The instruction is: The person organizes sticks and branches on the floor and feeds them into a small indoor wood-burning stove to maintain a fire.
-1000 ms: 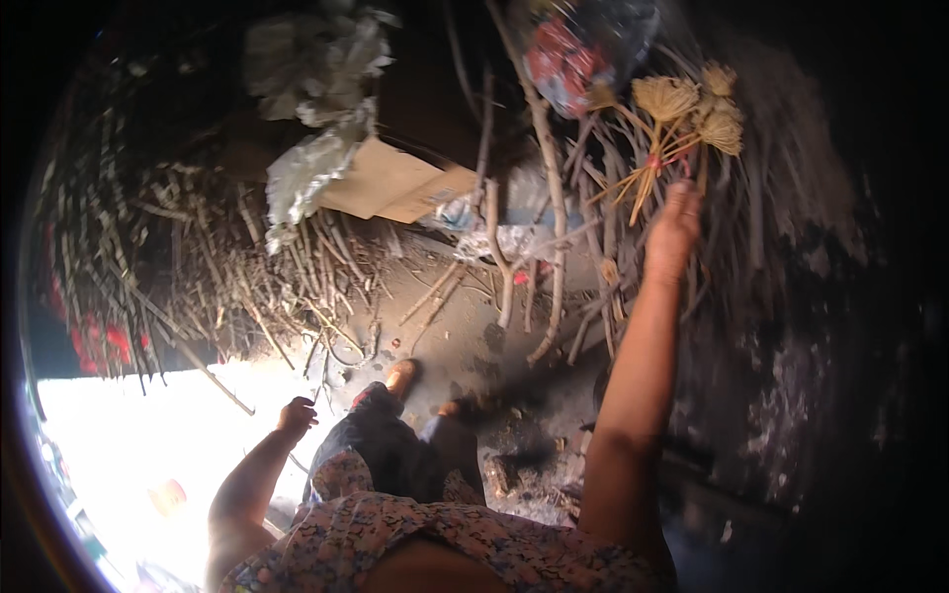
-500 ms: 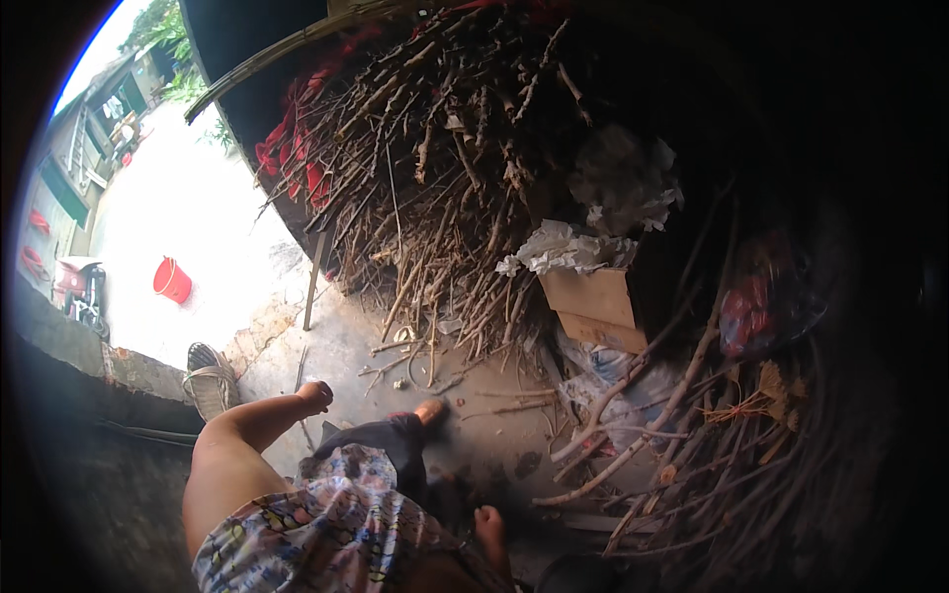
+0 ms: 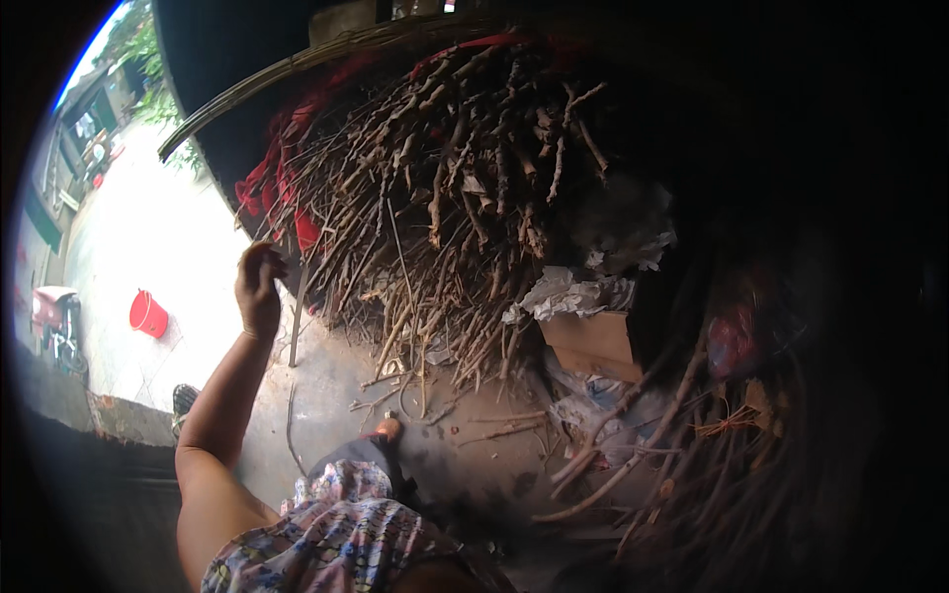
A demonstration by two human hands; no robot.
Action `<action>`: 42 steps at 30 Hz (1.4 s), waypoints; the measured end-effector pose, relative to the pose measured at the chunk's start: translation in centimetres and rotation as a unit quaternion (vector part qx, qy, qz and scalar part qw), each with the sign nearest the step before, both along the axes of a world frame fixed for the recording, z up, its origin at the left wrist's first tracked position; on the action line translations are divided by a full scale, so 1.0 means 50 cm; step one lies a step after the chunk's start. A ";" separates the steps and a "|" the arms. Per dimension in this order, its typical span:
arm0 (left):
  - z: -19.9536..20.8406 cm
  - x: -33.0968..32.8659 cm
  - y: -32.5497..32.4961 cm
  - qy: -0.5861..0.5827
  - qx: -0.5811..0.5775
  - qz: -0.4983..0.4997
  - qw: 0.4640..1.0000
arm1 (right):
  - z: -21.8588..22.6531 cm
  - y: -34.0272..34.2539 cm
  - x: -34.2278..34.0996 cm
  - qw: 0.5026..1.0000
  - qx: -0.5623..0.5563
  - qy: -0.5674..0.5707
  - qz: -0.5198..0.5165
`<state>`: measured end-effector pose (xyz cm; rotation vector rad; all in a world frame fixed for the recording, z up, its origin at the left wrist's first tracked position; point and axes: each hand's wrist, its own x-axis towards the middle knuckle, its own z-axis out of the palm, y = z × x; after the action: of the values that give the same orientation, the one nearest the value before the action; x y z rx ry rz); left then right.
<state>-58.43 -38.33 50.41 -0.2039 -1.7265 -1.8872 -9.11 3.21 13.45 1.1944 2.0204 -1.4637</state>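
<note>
My left hand (image 3: 259, 287) is raised at the left end of a big heap of dry sticks (image 3: 425, 208). Its fingers are loosely bent and a little apart, with nothing seen in them. Beside the fingertips, red cloth or netting (image 3: 287, 193) hangs out of the heap. Just under the hand, a straight pole (image 3: 298, 316) stands against the heap's left side. My right hand does not show; the area by my right side is very dark.
A cardboard box (image 3: 591, 341) with crumpled paper (image 3: 578, 294) stands right of the heap. Long branches (image 3: 633, 465) lie at the lower right near a red plastic bag (image 3: 733, 341). A red bucket (image 3: 148, 314) stands outside on the bright ground. My foot (image 3: 388, 428) is on the concrete floor.
My left hand has risen from low by my body up to the heap's left edge, its fingers loosening. My right hand has gone out of sight. The view has shifted slightly.
</note>
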 end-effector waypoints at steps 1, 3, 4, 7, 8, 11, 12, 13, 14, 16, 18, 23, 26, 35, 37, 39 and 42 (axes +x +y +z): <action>0.038 -0.054 -0.046 -0.005 0.031 0.009 0.999 | -0.006 -0.019 -0.011 1.000 0.000 0.002 -0.001; 0.116 -0.195 -0.091 0.023 0.117 -0.024 0.993 | 0.011 -0.017 -0.020 0.999 0.034 0.035 -0.017; 0.131 -0.273 -0.174 0.013 -0.017 0.097 0.995 | 0.003 -0.037 -0.029 0.997 0.050 0.053 0.000; 0.221 -0.357 -0.207 0.222 -0.477 0.472 0.707 | -0.019 -0.054 -0.031 0.979 0.155 0.127 0.046; 0.253 -0.375 -0.215 0.221 -0.514 0.445 0.699 | -0.022 -0.062 -0.048 0.971 0.176 0.154 0.043; 0.303 -0.460 -0.337 0.059 -0.647 0.495 0.578 | 0.061 -0.168 -0.210 0.974 -0.009 0.176 -0.139; 0.318 -0.509 -0.411 0.042 -0.662 0.480 0.574 | 0.111 -0.199 -0.262 0.953 -0.105 0.171 -0.229; 0.309 -0.541 -0.399 -0.075 -0.675 0.440 0.588 | 0.122 -0.196 -0.254 0.967 -0.046 0.176 -0.181; 0.286 -0.590 -0.436 -0.107 -0.679 0.399 0.606 | 0.126 -0.205 -0.251 0.976 0.006 0.178 -0.127; 0.278 -0.659 -0.527 -0.130 -0.689 0.341 0.627 | 0.127 -0.234 -0.267 0.988 0.035 0.138 -0.065; 0.257 -0.707 -0.577 -0.118 -0.695 0.285 0.650 | 0.116 -0.247 -0.260 0.993 0.051 0.106 0.020; 0.262 -0.674 -0.555 -0.012 -0.713 0.261 0.651 | -0.010 -0.225 -0.182 0.952 0.196 0.190 0.136; 0.362 -0.551 -0.569 0.061 -0.716 0.290 0.632 | 0.055 -0.232 -0.269 0.996 -0.068 0.031 0.038; 0.658 -0.303 -0.336 0.145 -0.733 0.337 0.573 | 0.145 -0.174 -0.534 0.975 -0.053 0.207 0.057; 0.706 -0.269 -0.303 0.292 -0.742 0.343 0.497 | 0.187 -0.184 -0.575 0.969 -0.056 0.224 0.089; 0.730 -0.231 -0.242 0.307 -0.740 0.322 0.505 | 0.201 -0.184 -0.577 0.966 -0.083 0.225 0.095; 0.750 -0.169 -0.139 0.344 -0.731 0.284 0.516 | 0.230 -0.193 -0.572 0.958 -0.105 0.232 0.131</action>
<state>-66.89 -45.30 87.93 -0.7370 -1.8573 0.5154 -37.71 -6.42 24.95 0.5023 2.1320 -1.8858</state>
